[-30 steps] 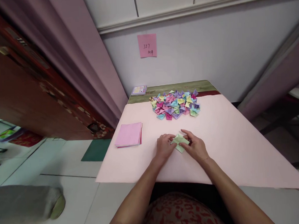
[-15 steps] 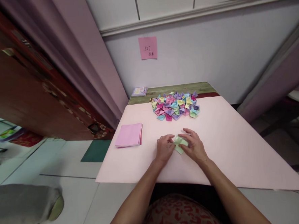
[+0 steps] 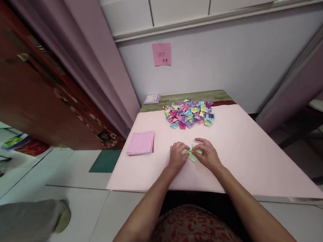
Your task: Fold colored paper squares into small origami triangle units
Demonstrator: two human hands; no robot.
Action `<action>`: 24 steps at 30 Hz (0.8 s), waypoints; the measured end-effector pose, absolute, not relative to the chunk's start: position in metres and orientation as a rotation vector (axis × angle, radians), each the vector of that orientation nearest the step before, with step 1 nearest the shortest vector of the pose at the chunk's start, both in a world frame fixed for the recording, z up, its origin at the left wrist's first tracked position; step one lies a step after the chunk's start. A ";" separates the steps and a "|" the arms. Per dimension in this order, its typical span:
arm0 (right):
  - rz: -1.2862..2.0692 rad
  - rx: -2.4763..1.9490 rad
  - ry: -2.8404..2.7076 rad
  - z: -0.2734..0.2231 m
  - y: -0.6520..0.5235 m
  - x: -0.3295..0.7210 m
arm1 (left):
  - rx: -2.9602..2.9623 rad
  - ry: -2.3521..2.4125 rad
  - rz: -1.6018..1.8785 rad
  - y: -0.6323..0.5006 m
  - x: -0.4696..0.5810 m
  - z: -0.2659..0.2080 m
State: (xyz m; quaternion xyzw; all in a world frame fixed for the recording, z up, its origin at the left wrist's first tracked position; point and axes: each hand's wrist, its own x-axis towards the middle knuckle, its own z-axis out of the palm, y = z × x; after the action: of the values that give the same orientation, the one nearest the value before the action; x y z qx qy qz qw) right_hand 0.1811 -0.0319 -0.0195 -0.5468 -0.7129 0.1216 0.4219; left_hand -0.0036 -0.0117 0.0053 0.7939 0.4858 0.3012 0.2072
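Observation:
A small light green piece of origami paper [image 3: 192, 157], partly folded, lies on the pink table cover between my hands. My left hand [image 3: 177, 155] pinches its left side between thumb and fingers. From the other side, my right hand [image 3: 207, 154] grips the right part, thumb and forefinger closed on it. Fingertips hide some of the folds. Beyond the hands spreads a pile of folded paper pieces [image 3: 188, 114] in purple, pink, yellow, blue and green. Left of my hands rests a stack of square paper [image 3: 141, 142] with a pink sheet on top.
The pink cover [image 3: 243, 159] drapes over a wooden table [image 3: 217, 95] against the wall. A small pack [image 3: 152, 99] sits at the back left corner. A pink note [image 3: 162, 54] is on the wall. At the lower left, a person's leg and shoe [image 3: 63, 220] show.
The green paper has changed from a flatter diamond to a shape with raised flaps pinched on both sides. My hands stay in nearly the same place; the view has shifted slightly.

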 end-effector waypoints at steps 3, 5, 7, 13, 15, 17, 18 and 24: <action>0.295 -1.355 -1.815 -0.018 -0.036 0.183 | 2.216 1.355 0.852 -0.014 -0.004 0.004; 0.293 -1.356 -1.839 -0.017 -0.040 0.185 | 2.219 1.355 0.841 -0.015 -0.005 0.003; 0.305 -1.364 -1.854 -0.017 -0.043 0.187 | 2.233 1.356 0.827 -0.015 -0.005 0.003; 0.345 -1.454 -1.827 -0.009 -0.047 0.188 | 2.474 1.256 0.828 -0.017 -0.009 0.003; 0.345 -1.532 -1.829 -0.003 -0.045 0.186 | 2.600 1.219 0.860 -0.019 -0.010 0.003; 0.367 -1.626 -1.840 0.002 -0.042 0.185 | 2.686 1.192 0.875 -0.021 -0.010 0.002; 0.387 -1.670 -1.844 0.005 -0.040 0.184 | 2.715 1.174 0.870 -0.021 -0.011 0.002; 0.522 -1.825 -1.823 0.008 -0.031 0.183 | 2.728 1.138 0.852 -0.020 -0.011 0.001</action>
State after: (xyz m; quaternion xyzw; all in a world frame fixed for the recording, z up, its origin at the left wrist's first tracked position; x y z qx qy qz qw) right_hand 0.1832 -0.0308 0.0081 -0.6710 -0.6703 0.1919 0.2523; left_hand -0.0115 -0.0205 0.0013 0.8864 0.3697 0.2767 0.0330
